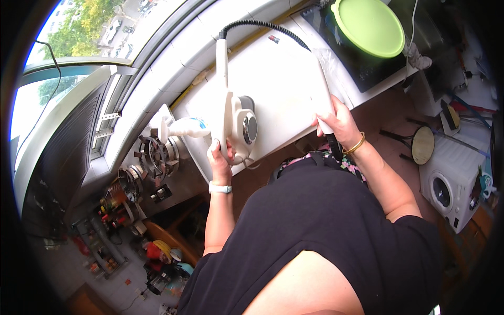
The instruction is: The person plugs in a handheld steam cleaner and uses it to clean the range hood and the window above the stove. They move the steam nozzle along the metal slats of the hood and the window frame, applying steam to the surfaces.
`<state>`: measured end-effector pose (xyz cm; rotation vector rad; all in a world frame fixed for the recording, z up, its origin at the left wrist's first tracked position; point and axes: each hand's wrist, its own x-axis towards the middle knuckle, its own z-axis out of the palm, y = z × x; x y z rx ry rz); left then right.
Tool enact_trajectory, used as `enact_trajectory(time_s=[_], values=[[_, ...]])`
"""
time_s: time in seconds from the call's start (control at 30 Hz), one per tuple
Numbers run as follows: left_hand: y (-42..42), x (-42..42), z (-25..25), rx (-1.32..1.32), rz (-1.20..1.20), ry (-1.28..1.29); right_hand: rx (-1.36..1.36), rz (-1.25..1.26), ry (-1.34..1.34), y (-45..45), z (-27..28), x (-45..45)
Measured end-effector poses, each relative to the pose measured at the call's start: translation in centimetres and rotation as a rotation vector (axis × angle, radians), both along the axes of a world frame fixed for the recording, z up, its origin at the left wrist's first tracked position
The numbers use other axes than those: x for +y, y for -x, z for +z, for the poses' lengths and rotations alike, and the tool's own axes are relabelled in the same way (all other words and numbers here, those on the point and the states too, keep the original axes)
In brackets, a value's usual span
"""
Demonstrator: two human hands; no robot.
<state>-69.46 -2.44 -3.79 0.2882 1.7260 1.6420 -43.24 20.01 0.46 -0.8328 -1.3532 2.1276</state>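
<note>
My left hand (220, 159) grips the lower end of a white handheld appliance (246, 130) with a round grey cap on its side. A pale tube (222, 63) rises from this appliance into a black corrugated hose (267, 24). That hose arches over to a slim white wand (323, 94), around which my right hand (341, 123) is closed. Black ribbed tubing (334, 145) emerges below my right fist. Just left of the appliance is a white bottle (187, 129) with a blue mark. Both hands are over the front part of a white countertop (275, 90).
A gas stove (157, 155) lies to the left, by an open window (78, 59). At the upper right, a green round lid (370, 27) sits over a dark surface. A small battery-like object (273, 38) rests at the counter's back. Farther right stand a stool (423, 145) and a washing machine (449, 185).
</note>
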Motion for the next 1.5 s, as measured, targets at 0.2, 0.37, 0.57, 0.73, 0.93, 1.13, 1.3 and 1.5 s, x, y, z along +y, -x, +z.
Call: enact_trajectory(time_s=[0.2,0.37,0.57,0.73,0.93,1.13,1.3,1.5], values=[[-1.1,-3.3,3.1,0.004,0.022,0.011,0.042,-0.157,-0.107,1.8,2.6,3.5],[-3.2,-6.6,4.4,0.033,0.029,0.017,0.016,-0.327,-0.229,4.7,3.5,8.0],[-5.5,-8.1,4.1,0.066,0.060,0.045,-0.060,-0.350,-0.274,8.4,3.4,11.0],[-6.2,-8.1,3.2,0.025,0.123,0.025,0.012,-0.279,-0.196,10.4,4.2,16.3],[-7.0,-7.0,2.7,0.062,0.208,0.047,0.015,0.082,-0.296,13.2,6.0,24.8],[-7.9,-5.1,3.1,-0.028,0.343,0.026,0.031,-0.074,-0.345,14.3,4.1,34.4],[-9.1,-3.2,3.8,-0.040,0.424,0.037,0.003,-0.193,-0.464,16.2,0.8,39.9],[-10.4,-1.2,5.4,-0.024,0.471,0.067,-0.062,-0.262,-0.483,17.6,-2.0,42.6]])
